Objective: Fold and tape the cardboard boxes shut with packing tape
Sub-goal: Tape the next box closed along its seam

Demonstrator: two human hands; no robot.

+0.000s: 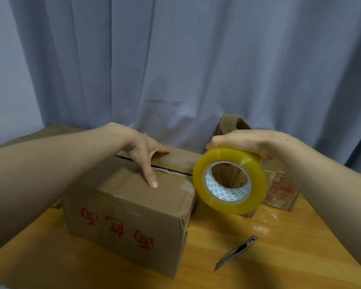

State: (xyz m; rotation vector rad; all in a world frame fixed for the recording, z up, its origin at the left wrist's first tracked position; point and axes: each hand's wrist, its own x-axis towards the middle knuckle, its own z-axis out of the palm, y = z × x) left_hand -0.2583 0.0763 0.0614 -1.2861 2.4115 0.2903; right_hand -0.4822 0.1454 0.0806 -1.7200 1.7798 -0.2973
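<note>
Left hand (pixel 142 155): fingers straight and slightly spread, flat on top of the cardboard box (pixel 123 215). The fingertips lie across the centre seam and the thumb points to the near edge. It holds nothing and only presses down.

Right hand (pixel 244 142): curled over the top of the tape roll (pixel 229 180) and gripping its rim from above. The roll is upright on edge and off the worktop (pixel 258 257), with its open core facing the camera. It is just beside the box's right top corner.

Counts: one tape roll, yellowish clear with a white patterned core. One box cutter (pixel 237 253). Two boxes are clear to see: the near one, with red print on its front face, and a second box (pixel 279 190) behind the roll, with red print and an upright flap above the right hand. A flat brown cardboard sheet (pixel 50 132) lies at the far left edge; cannot tell if it is a box.

The near box sits mid-worktop under the left hand, flaps folded down, with a dark seam gap showing. A glossy strip runs along the seam towards the roll; cannot tell if it joins the roll.

The cutter lies on the near right of the worktop, apart from both hands. A blue-grey curtain (pixel 175 59) hangs behind.
</note>
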